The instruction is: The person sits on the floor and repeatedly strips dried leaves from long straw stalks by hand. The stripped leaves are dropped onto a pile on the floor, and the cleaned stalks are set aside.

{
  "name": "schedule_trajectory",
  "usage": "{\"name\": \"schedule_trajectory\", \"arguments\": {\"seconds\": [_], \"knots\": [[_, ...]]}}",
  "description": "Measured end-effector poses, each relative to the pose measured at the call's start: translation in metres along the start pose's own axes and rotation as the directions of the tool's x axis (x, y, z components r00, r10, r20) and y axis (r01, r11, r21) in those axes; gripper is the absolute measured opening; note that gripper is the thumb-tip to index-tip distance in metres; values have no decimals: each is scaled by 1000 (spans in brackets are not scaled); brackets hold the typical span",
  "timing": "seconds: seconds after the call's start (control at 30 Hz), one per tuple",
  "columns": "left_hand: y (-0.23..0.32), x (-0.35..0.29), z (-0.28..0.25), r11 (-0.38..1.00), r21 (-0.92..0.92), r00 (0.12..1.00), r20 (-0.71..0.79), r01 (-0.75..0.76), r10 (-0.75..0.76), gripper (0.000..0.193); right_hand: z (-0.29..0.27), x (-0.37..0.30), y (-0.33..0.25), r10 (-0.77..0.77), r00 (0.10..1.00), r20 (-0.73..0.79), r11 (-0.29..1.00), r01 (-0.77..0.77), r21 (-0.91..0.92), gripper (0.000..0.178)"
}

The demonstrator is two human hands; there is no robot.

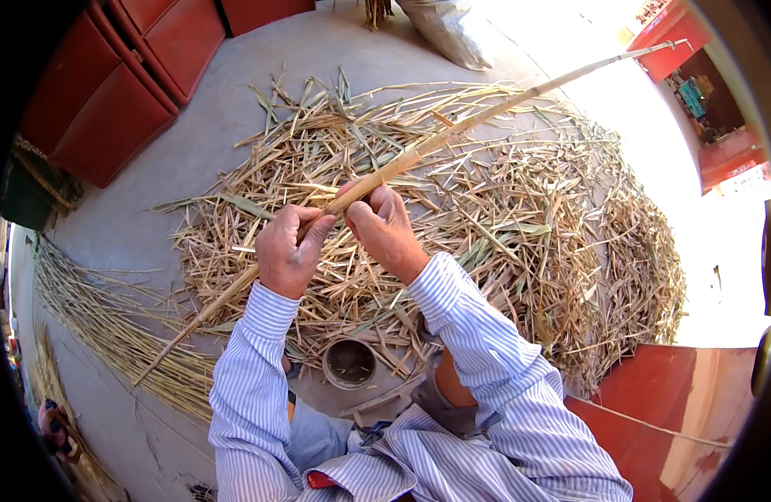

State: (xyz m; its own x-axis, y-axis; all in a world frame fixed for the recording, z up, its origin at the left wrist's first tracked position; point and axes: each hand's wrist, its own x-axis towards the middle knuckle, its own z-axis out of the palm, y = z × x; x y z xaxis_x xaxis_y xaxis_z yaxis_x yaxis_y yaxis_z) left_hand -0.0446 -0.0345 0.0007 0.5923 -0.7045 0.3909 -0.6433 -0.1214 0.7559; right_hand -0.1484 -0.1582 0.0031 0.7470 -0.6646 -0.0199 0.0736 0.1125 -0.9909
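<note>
A long, pale yellow cane stalk (477, 119) runs slantwise across the view, from low on the left up to the far right. My left hand (292, 243) is closed round it near the middle, thumb along its side. Just to the right, my right hand (384, 230) grips the same stalk, with fingers curled and pinched at it. The thin tip of the stalk reaches toward the bright area at the upper right. Beneath both hands spreads a wide heap of dry husks and leaf strips (519, 226).
By my feet stands a round metal tin (349, 363). A bundle of thin stalks (109, 318) lies on the floor at left. Red metal doors (109, 109) stand at the upper left, and a pale sack (452, 29) at the far side. A red surface (645, 393) is at lower right.
</note>
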Motion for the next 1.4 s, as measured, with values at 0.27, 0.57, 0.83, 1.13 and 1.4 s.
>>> {"name": "schedule_trajectory", "arguments": {"seconds": [0.27, 0.57, 0.83, 1.13, 1.4], "knots": [[11, 8, -31, 925, -295, 962, 204, 239, -183, 29, -10, 8, -3, 168, 985, 36, 973, -160, -164, 19], [-18, 5, -60, 929, -233, 943, 242, 287, -231, 23, -74, 29, -23, 110, 993, 38, 864, -114, 490, 32], [-20, -7, -72, 996, 89, 964, 266, 1, -25, 26, -71, 30, -11, 139, 990, -30, 957, -126, 263, 23], [-27, 0, -70, 900, -295, 921, -122, 321, -369, 21, -51, 27, 1, 162, 985, 54, 931, -171, 322, 20], [-46, 8, -95, 515, 854, 935, -114, -81, 336, 48, -54, 26, 5, 147, 989, 18, 954, -147, 261, 23]]}}
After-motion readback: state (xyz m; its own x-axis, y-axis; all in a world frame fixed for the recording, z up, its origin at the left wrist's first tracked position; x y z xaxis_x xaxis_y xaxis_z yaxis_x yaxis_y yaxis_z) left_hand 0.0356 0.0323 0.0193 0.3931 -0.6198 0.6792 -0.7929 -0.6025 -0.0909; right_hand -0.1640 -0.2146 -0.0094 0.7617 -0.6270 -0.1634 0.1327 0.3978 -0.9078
